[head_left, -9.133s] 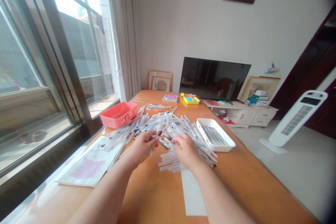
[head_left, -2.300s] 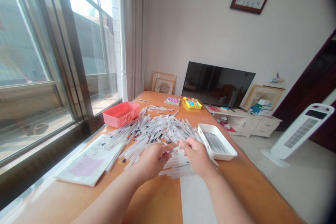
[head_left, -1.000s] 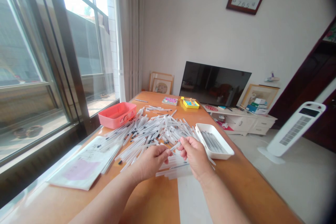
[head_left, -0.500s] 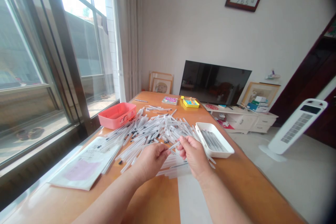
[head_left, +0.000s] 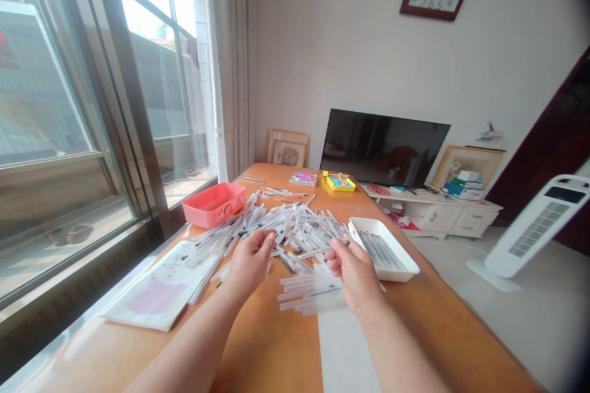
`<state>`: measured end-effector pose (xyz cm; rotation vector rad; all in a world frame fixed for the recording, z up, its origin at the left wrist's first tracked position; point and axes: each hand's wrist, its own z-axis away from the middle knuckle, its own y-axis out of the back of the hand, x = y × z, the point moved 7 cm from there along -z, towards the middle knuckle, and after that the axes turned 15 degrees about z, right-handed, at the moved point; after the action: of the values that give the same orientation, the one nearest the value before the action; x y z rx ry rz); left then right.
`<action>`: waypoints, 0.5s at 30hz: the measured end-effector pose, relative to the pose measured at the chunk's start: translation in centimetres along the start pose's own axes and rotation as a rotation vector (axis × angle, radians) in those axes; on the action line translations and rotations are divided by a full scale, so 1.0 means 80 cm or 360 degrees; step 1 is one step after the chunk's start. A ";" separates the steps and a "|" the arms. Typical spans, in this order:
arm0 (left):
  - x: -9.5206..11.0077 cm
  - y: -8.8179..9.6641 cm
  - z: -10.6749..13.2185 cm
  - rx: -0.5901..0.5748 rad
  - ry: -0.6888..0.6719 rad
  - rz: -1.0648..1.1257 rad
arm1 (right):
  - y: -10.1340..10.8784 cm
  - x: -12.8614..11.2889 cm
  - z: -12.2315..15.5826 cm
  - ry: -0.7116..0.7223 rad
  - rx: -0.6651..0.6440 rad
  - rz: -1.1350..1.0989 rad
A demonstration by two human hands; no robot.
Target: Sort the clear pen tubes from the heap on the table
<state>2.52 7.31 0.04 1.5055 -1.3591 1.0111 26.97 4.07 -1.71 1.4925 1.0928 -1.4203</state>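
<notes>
A large pile of clear plastic pen barrels (head_left: pixel 295 224), several with black ends, spreads over the wooden table. My right hand (head_left: pixel 353 267) pinches one translucent pen barrel (head_left: pixel 314 253) that points left over the pile's near side. On the pile's left part, my left hand (head_left: pixel 251 263) is closed, thumb against fingers; whatever lies between its fingertips is hidden. A row of clear barrels (head_left: pixel 302 296) lies on the table between my forearms. Just right of my right hand stands a white tray (head_left: pixel 405 270) with grey, slim pen parts (head_left: pixel 375 245) in it.
A coral plastic basket (head_left: pixel 207 212) stands at the pile's left, with a paper booklet (head_left: pixel 147 295) nearer. Farther back are a yellow box (head_left: pixel 338 183), a small colourful book (head_left: pixel 303 179) and a pen (head_left: pixel 253 179). A white paper strip (head_left: pixel 343 350) runs along the near side.
My hands, which met at one pen barrel, have parted. The left moved up and left to the pile, while the right keeps the barrel. The view shifted slightly.
</notes>
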 end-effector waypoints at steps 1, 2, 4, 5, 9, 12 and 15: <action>-0.006 0.003 -0.003 0.0020 0.0005 -0.0003 | 0.004 0.002 -0.003 -0.0007 0.0041 0.0012; -0.011 0.005 -0.005 0.0033 0.0016 -0.0024 | 0.008 0.003 -0.005 -0.0015 0.0071 0.0024; -0.019 0.006 -0.008 0.0032 0.0020 -0.0103 | 0.012 0.005 -0.007 -0.0035 0.0113 0.0049; -0.022 0.006 -0.009 0.0030 0.0012 -0.0159 | 0.014 0.006 -0.008 -0.0047 0.0131 0.0063; -0.021 0.016 -0.013 0.0023 -0.0044 -0.0431 | 0.020 0.007 -0.010 -0.0066 0.0192 0.0102; -0.015 0.024 -0.015 -0.0058 -0.0045 -0.0673 | 0.022 0.005 -0.010 -0.0062 0.0214 0.0111; -0.007 0.021 -0.011 -0.0209 -0.0066 -0.0902 | 0.022 0.004 -0.009 -0.0066 0.0210 0.0124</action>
<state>0.75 8.23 -0.11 1.6804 -0.9172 0.5244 28.87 4.20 -2.06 1.5735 0.9207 -1.4864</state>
